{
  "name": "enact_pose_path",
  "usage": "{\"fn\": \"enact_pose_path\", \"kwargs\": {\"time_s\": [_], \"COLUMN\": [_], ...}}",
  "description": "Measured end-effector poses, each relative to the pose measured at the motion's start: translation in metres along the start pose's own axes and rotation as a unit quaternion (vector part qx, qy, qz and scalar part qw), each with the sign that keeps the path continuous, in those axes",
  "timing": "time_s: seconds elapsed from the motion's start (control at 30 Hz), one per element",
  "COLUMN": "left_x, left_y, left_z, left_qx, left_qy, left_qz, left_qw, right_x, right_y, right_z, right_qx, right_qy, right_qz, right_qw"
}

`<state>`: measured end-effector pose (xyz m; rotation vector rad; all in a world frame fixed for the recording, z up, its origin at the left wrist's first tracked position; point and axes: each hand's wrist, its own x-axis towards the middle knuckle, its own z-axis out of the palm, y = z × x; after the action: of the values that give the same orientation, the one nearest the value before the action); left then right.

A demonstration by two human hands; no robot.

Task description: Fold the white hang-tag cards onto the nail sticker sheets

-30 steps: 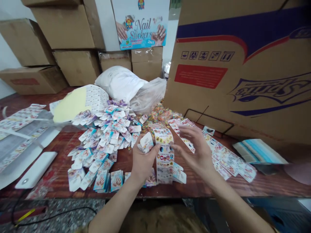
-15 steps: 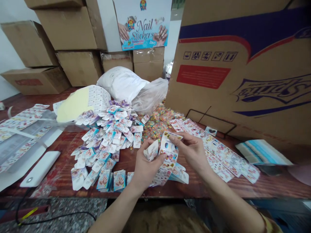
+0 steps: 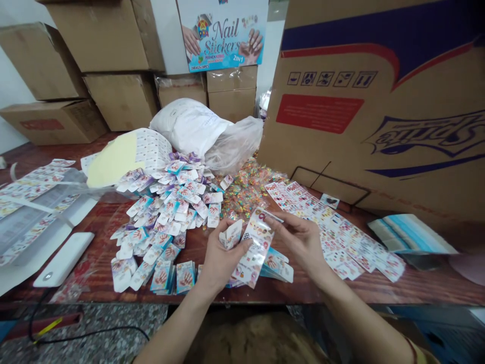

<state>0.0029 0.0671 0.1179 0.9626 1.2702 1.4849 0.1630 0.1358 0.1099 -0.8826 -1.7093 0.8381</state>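
Note:
My left hand (image 3: 215, 263) is closed round a small white card packet (image 3: 231, 234) whose end flap stands up. Under its thumb lies a printed nail sticker sheet (image 3: 254, 253), hanging tilted over the table. At the sheet's upper right edge, the thumb and fingers of my right hand (image 3: 301, 240) pinch it. Beneath the sheet, partly hidden, are flat blue and white packets (image 3: 278, 265). A heap of similar packets (image 3: 185, 202) lies left of my hands, with small stacks (image 3: 185, 277) near the front edge.
Small colourful wrapped candies (image 3: 246, 189) spill behind my hands from a white sack (image 3: 185, 124). Rows of sticker sheets (image 3: 333, 227) lie at the right, before a large cardboard box (image 3: 326, 146). A white power bank-like device (image 3: 64, 260) sits at the left. Cartons (image 3: 121, 101) stand behind.
The sheet between my hands now shows a different print, with a checkered patch, and hangs more tilted. My right hand still pinches its upper edge. The whole view has shifted slightly.

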Motion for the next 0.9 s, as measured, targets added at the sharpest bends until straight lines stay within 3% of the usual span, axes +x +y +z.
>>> {"fn": "enact_pose_path", "kwargs": {"time_s": [0.1,0.2,0.4,0.5,0.6,0.67,0.8,0.9], "left_x": [0.000,0.000,0.000,0.000,0.001,0.002,0.002,0.002], "left_y": [0.000,0.004,-0.005,-0.011,-0.010,-0.008,-0.009,-0.016], "left_z": [-0.002,-0.005,-0.007,-0.006,-0.006,-0.006,-0.010,-0.016], "left_qx": [0.010,0.006,0.014,-0.013,-0.031,-0.030,-0.026,0.028], "left_qy": [0.028,0.028,0.013,0.027,0.058,0.060,0.045,0.042], "left_qz": [0.022,0.022,-0.016,-0.022,0.003,0.006,-0.009,-0.017], "left_qw": [0.999,0.999,1.000,0.999,0.998,0.998,0.999,0.999], "right_x": [-0.003,-0.011,-0.015,-0.014,-0.017,-0.022,-0.027,-0.023], "right_y": [-0.002,-0.002,0.008,0.007,0.005,0.006,0.014,0.020], "right_z": [0.000,0.003,0.008,0.006,0.008,0.011,0.018,0.017], "right_qx": [-0.051,-0.050,0.020,-0.025,-0.079,-0.082,-0.061,-0.034], "right_qy": [-0.059,-0.140,-0.086,-0.027,-0.088,-0.133,-0.128,-0.108], "right_qz": [-0.065,-0.068,0.032,-0.026,-0.106,-0.115,-0.085,-0.011], "right_qw": [0.995,0.986,0.996,0.999,0.987,0.981,0.986,0.993]}}
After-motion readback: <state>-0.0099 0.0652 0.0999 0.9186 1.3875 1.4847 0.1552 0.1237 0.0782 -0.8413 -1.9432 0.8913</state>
